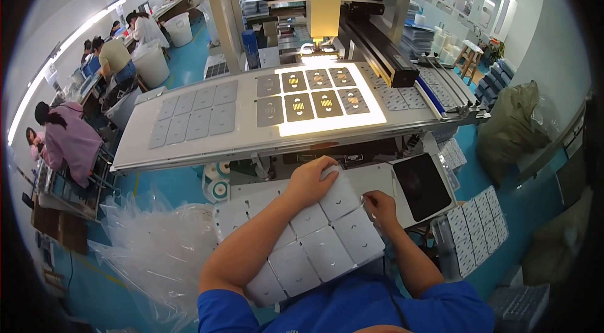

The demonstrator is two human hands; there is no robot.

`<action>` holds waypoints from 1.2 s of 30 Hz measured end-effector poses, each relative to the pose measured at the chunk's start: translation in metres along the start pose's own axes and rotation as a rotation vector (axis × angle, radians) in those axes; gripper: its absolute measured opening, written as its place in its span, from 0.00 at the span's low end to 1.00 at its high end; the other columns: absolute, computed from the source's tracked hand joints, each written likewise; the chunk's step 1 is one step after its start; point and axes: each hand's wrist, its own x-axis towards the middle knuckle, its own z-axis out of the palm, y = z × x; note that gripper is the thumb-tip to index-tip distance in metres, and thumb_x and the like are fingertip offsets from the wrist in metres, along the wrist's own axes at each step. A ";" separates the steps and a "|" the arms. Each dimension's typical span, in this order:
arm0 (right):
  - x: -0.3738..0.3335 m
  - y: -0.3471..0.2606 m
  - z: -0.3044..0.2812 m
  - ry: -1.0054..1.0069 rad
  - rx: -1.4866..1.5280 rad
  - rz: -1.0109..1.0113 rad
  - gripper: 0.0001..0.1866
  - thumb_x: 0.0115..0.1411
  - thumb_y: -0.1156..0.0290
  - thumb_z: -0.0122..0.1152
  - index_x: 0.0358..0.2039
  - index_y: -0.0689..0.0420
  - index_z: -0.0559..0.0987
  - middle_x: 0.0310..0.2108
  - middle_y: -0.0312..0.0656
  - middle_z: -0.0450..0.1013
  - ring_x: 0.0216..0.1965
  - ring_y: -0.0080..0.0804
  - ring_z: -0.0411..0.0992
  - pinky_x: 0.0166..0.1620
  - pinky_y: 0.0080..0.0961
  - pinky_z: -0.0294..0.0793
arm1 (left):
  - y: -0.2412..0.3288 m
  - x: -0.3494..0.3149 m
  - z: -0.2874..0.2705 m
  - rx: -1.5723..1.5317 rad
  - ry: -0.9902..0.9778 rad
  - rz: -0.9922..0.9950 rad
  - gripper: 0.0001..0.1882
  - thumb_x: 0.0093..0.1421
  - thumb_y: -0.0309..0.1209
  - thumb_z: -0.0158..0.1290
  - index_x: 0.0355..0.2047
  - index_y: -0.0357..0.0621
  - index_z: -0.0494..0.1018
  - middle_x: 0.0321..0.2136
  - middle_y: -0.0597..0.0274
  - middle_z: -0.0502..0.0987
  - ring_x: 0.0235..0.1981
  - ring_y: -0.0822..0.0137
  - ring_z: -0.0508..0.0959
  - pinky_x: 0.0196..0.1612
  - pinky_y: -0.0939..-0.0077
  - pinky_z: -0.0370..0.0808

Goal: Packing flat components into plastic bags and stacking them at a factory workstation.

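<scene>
Grips a pale panelled sheet, on the near side of a lit worktable, with the left hand; curls the right hand at its right edge, cannot tell whether pinching.

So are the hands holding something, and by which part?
A grey sheet: the left hand holds its far right corner; the right hand is by its right edge, its grip unclear.

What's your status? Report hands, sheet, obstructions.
Left hand on far edge of pale panelled sheet; right hand by its right edge. Left forearm covers part.
</scene>
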 end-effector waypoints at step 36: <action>0.002 0.000 0.000 0.015 -0.005 -0.044 0.08 0.61 0.70 0.67 0.39 0.59 0.85 0.30 0.44 0.81 0.29 0.32 0.79 0.35 0.26 0.77 | -0.003 -0.001 0.000 0.044 -0.056 0.001 0.17 0.65 0.37 0.56 0.51 0.45 0.77 0.48 0.52 0.81 0.51 0.48 0.80 0.54 0.59 0.76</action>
